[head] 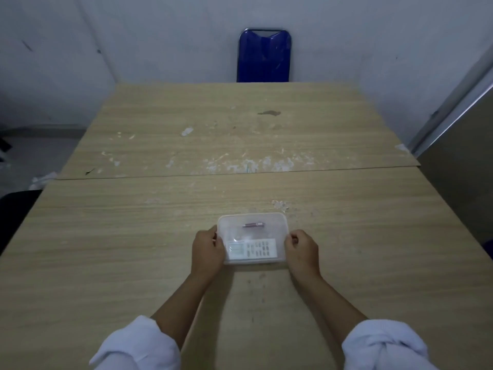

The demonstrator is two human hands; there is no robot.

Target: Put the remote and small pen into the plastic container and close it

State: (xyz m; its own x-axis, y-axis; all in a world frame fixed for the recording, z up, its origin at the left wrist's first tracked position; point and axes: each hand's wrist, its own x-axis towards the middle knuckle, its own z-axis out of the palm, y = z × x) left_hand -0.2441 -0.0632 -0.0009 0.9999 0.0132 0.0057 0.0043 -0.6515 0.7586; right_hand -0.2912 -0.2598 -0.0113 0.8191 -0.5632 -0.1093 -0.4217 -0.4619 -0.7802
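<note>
Inside container (277, 222) — remote (251, 249), pen (253, 224) lie left-right | left hand (206, 249), right hand (302, 251) — grip clamped on container ends

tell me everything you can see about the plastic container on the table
The plastic container is a clear, shallow rectangular box with rounded corners, lying flat on the wooden table near the person. A white remote lies along its near side and a small dark pen along its far side, both seen through the plastic. A clear lid seems to be on it, though I cannot tell if it is sealed. The left hand holds its left end, the right hand its right end.
</note>
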